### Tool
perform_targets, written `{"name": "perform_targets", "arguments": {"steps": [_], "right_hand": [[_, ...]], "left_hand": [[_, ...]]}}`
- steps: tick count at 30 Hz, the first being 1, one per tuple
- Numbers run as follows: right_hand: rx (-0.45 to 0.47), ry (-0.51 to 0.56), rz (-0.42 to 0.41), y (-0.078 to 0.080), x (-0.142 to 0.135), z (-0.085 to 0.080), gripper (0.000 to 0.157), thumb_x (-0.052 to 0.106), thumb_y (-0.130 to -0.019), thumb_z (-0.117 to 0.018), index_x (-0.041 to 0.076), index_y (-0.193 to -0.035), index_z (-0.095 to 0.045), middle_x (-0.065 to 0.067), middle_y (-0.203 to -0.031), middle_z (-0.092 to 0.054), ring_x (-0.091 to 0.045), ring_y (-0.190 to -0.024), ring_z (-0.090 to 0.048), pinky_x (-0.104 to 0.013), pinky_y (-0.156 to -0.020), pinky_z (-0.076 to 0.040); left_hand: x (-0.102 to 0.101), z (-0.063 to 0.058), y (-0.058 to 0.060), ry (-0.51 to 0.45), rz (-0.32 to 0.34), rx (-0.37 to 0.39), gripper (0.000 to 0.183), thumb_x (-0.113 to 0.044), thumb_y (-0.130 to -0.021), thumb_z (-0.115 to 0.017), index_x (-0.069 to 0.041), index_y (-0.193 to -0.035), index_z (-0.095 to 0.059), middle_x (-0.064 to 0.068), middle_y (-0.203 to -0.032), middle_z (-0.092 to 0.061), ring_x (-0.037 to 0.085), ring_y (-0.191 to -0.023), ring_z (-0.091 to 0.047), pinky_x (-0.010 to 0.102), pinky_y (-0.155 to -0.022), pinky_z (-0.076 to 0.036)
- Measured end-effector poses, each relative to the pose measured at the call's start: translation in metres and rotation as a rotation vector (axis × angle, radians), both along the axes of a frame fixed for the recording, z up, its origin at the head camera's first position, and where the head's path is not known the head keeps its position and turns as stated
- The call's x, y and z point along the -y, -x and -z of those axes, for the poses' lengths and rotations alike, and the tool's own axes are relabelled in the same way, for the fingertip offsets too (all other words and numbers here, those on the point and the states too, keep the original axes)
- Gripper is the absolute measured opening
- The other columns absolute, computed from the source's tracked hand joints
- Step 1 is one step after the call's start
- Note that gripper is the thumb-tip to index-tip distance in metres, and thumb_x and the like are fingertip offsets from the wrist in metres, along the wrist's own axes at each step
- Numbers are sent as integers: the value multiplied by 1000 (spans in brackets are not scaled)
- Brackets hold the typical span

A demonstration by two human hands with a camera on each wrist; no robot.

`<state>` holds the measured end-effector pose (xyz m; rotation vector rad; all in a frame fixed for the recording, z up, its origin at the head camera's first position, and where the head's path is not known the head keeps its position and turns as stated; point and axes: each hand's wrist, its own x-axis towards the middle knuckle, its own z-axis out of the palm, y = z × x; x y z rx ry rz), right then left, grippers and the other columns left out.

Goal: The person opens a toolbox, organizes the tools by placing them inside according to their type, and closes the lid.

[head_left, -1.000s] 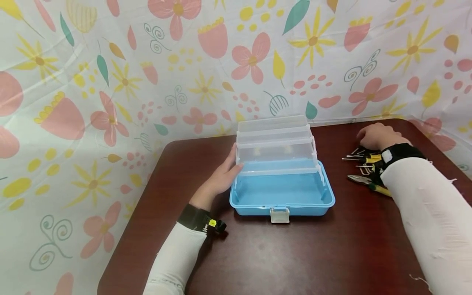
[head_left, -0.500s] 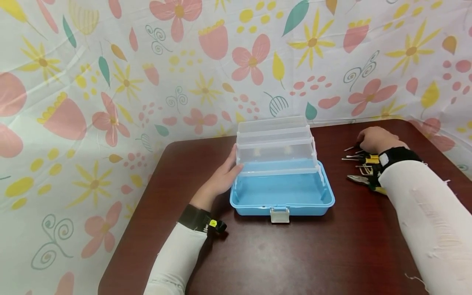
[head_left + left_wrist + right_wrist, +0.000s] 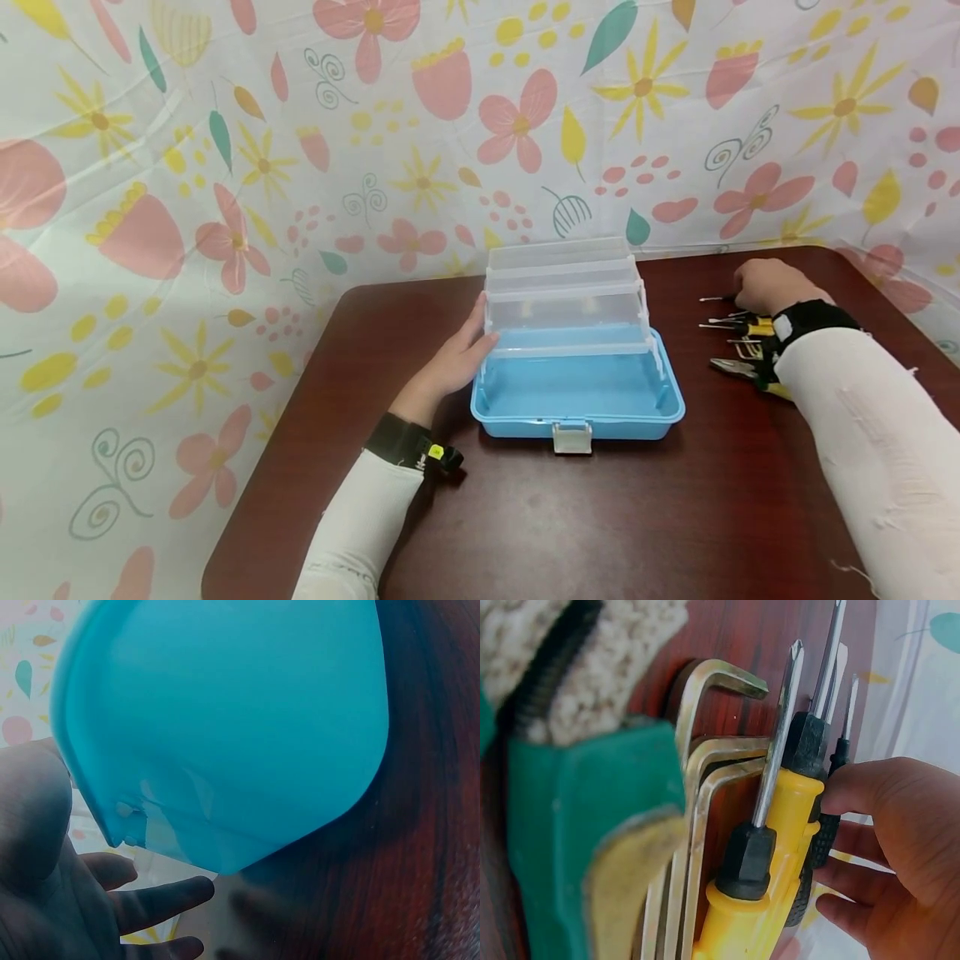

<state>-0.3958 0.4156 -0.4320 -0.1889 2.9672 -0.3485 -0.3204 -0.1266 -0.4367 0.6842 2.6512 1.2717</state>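
A blue toolbox (image 3: 615, 429) stands on the table with its clear stepped trays (image 3: 562, 312) raised at the back. My left hand (image 3: 456, 360) touches its left side, thumb near the tray edge; in the left wrist view the fingers (image 3: 161, 906) lie extended beside the blue plastic wall (image 3: 232, 727). At the right, my right hand (image 3: 776, 285) pinches a slim black-handled screwdriver (image 3: 840, 755), its handle partly hidden by the fingers. Yellow-handled screwdrivers (image 3: 791, 806) lie right beside it, then hex keys (image 3: 694, 772) and green-and-yellow pliers (image 3: 592, 825).
The dark red wooden table (image 3: 540, 525) reaches back to a flower-printed curtain (image 3: 420, 150). A latch (image 3: 572, 438) hangs down at the toolbox's front. The pliers' metal jaws point left, toward the toolbox.
My right hand has shifted slightly, and the slim screwdriver at its fingers now shows apart from the other tools. The left hand keeps its place at the toolbox. The head view has moved slightly.
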Motion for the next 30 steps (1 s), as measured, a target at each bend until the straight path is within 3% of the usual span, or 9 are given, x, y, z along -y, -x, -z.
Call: {"name": "perform_targets", "arguments": {"steps": [8, 14, 17, 22, 30], "right_hand": [[-48, 19, -11, 3, -10, 0, 16, 9, -85, -63, -1, -96, -71, -15, -87, -69, -31, -75, -57, -47, -66, -46], [-148, 100, -24, 4, 1, -15, 31, 15, -92, -64, -8, -113, -65, -31, -104, -67, -41, -87, -61, -57, -74, -50], [-204, 142, -35, 7, 17, -36, 34, 16, -93, -66, -9, -116, -64, -32, -106, -67, -43, -89, -61, -58, -77, -49], [-319, 131, -82, 10, 55, -82, 22, 16, -90, -70, -2, -101, -71, -17, -85, -70, -31, -75, -57, -41, -66, -44], [-353, 73, -203, 8, 124, -146, 17, 15, -89, -66, 0, -97, -70, -15, -86, -68, -29, -78, -55, -39, -68, -42]], "left_hand": [[-2, -3, 1, 2, 2, 7, 74, -46, -110, -42, -38, -165, 6, -20, -173, 2, 14, -161, -8, 51, -129, -19], [-3, -3, 0, 10, -2, 17, 73, -46, -110, -41, -42, -163, 8, -19, -173, 2, 14, -161, -9, 51, -129, -19], [-3, -3, 0, 12, -5, 17, 73, -47, -110, -41, -41, -164, 7, -19, -173, 1, 15, -162, -9, 52, -129, -19], [-4, -2, -1, 9, -4, 10, 73, -48, -110, -41, -38, -165, 5, -19, -173, 0, 16, -162, -10, 53, -129, -19], [-5, -3, -2, 4, 4, 8, 74, -49, -109, -41, -39, -165, 7, -19, -173, 1, 15, -161, -10, 49, -129, -20]]}}
